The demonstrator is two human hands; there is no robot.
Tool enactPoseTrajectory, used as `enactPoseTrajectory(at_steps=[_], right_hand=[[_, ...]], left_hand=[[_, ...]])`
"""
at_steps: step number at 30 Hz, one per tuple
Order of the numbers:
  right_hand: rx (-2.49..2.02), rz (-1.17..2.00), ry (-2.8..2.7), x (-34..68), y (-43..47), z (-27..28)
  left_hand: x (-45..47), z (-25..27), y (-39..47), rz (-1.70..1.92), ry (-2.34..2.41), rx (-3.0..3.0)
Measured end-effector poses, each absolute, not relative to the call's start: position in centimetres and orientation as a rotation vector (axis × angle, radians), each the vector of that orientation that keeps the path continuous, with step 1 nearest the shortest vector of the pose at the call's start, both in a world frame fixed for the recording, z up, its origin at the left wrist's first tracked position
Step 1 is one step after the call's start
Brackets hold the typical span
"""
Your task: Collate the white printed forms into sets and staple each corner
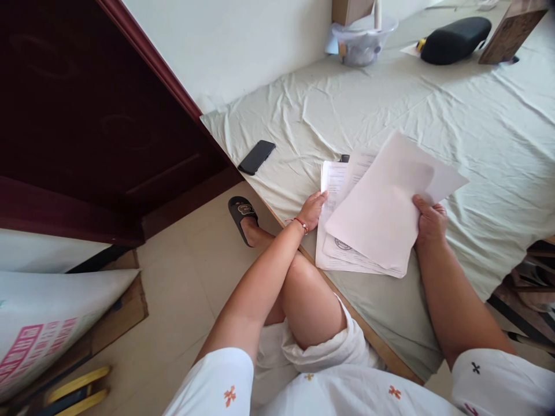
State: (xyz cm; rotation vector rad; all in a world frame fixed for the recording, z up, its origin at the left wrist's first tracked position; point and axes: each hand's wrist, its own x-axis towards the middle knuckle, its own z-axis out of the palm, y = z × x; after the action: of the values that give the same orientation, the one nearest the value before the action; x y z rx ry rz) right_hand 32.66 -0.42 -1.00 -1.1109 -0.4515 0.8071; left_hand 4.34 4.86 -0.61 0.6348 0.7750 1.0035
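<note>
Several sheets of paper (373,214) lie in a loose, fanned stack near the front edge of the cloth-covered table. My left hand (313,209) grips the stack's left edge, thumb on top, with a red cord bracelet at the wrist. Printed lines and a round dark stamp show on the lower sheets. My right hand (430,219) pinches the right edge of the upper sheets, which look blank on this side and sit askew over the rest. A small dark object (344,158) pokes out behind the stack, mostly hidden.
A black phone (257,157) lies at the table's left edge. Along the back are a clear plastic tub (362,43), a black case (456,40) and a wooden board (511,34). A white sack (52,323) stands on the floor at left, below a dark red door (95,110).
</note>
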Motion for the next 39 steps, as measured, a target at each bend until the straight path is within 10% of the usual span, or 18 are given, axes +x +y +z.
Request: enactPoseTrajectory(at_steps=[39], right_hand=[[-1.175,0.867,-0.572,31.7,-0.7,-0.9]], left_hand=[[4.4,-1.0,4.9,0.995,0.687,0.743]])
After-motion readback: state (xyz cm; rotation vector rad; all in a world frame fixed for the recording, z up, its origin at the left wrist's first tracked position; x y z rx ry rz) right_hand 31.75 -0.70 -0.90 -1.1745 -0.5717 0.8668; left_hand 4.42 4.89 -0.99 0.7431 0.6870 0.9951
